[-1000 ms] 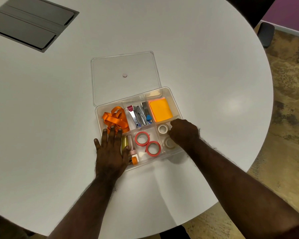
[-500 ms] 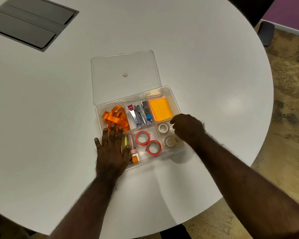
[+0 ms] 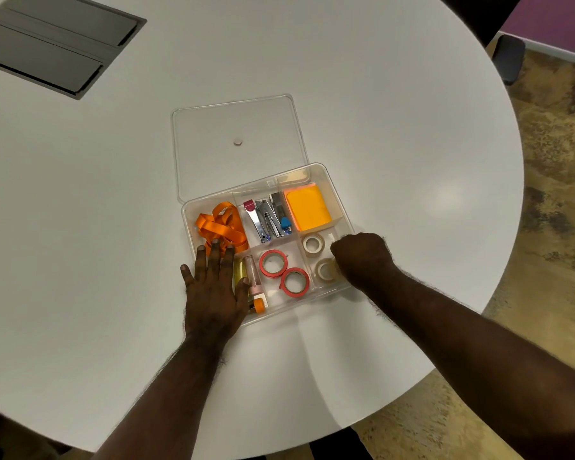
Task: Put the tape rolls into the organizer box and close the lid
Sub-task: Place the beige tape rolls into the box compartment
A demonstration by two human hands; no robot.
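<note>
on a white round table sits a clear organizer box, its lid lying flat just beyond. two red tape rolls and two pale tape rolls lie inside. the left hand rests flat on the box's near-left corner; the right hand, curled, is at its right edge.

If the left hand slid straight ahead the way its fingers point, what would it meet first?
Probably the orange ribbon: the left hand lies flat with its fingertips already at the ribbon's near edge, though whether they touch it is unclear.

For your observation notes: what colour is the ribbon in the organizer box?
Orange; the ribbon shows clearly in the head view.
</note>
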